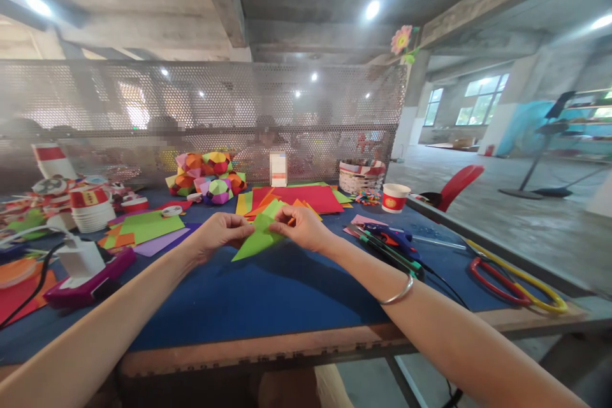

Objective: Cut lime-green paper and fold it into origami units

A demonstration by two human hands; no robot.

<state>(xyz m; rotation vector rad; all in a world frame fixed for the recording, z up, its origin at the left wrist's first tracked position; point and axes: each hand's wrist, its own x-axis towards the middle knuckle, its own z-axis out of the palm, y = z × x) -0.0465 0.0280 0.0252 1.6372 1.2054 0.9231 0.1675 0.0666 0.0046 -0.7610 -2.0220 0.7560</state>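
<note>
Between my two hands, above the blue tabletop [229,312], is a light green sheet of paper [261,237], partly folded, with a pointed corner hanging down to the left. My left hand [222,233] pinches its left edge between thumb and fingers. On the other side, my right hand [303,227] grips the upper right part, fingers curled. Just behind the hands lies a stack of coloured paper, with a red sheet [306,199] on top and orange pieces [265,201] over it.
Folded paper balls [208,175] sit at the back beside a mesh partition [287,95]. Scissors [519,284], a glue gun [392,236] and a paper cup [394,199] lie to the right. Leftward are a power strip [90,280], stacked cups [90,209] and green sheets [150,229].
</note>
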